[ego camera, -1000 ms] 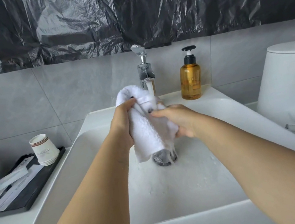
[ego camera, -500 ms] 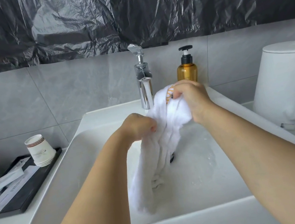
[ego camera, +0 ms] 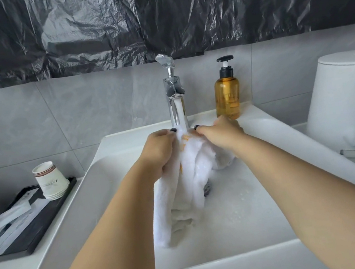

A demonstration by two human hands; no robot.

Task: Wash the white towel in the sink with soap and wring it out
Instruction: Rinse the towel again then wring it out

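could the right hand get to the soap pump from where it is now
Probably yes. The right hand sits just in front of the amber soap bottle with nothing between them, but its grip is on the white towel, so it would have to let go first.

Nothing here can be read with any certainty. The paper cups (ego camera: 50, 180), stacked on the black tray (ego camera: 35, 231) at the left edge of the desk, bear a small dark printed mark, perhaps a logo, too blurred to make out. The amber soap bottle (ego camera: 227, 96) at the sink's back rim shows faint lines of print, also illegible. The white packets (ego camera: 5, 218) on the tray carry unreadable grey lettering.
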